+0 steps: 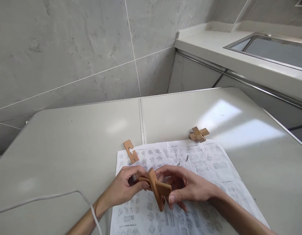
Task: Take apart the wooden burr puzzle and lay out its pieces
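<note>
The paper sheet (224, 173) is white, patterned with small grey line drawings and rows of dark print, with two darker grey marks towards its far edge. Over it, I see the joined wooden pieces (156, 188) in warm orange-brown. The notched wooden piece (127, 148) at its far-left corner is a similar brown; the wooden cross (198, 134) by its far edge looks golden tan. Around the sheet, the table (67, 156) is glossy pale grey. Beyond it, the wall tiles (79, 49) are marbled grey, crossed by white lines.
</note>
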Demonstrator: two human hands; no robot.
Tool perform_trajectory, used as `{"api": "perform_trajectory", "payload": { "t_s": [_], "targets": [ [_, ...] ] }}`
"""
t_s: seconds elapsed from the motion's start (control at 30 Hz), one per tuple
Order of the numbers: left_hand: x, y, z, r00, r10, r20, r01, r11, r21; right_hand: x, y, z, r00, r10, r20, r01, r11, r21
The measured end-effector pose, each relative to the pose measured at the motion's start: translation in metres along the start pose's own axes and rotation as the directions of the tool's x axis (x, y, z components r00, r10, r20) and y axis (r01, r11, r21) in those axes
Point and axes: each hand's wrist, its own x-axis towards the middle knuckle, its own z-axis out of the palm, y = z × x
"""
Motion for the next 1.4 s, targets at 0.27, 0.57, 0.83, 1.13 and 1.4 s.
{"api": "perform_trajectory", "payload": {
  "t_s": [0.27,0.57,0.83,1.13,1.4],
  "targets": [
    [0.0,0.0,-0.001,0.999,0.052,0.015,-0.053,0.994,0.091,0.001,0.001,-0.005,0.992,-0.005,0.126,-0.007,0.995,0.095],
    [0.002,0.006,0.0,0.996,0.053,0.07,-0.055,0.998,0.017,0.002,0.005,-0.007,0.968,0.044,0.245,-0.079,0.988,0.136],
    [0.001,-0.001,-0.002,0.998,0.054,0.04,-0.053,0.998,-0.029,0.0,0.002,-0.01,0.969,0.005,0.247,-0.045,0.987,0.153],
    [0.003,0.004,-0.001,0.999,0.045,-0.016,-0.045,0.999,-0.027,-0.002,0.014,-0.012,0.996,-0.074,0.055,0.065,0.986,0.151],
    [0.004,0.003,-0.002,0.998,0.014,-0.06,-0.019,0.997,-0.079,-0.003,0.01,-0.014,0.989,-0.14,0.044,0.134,0.985,0.109]
  ]
}}
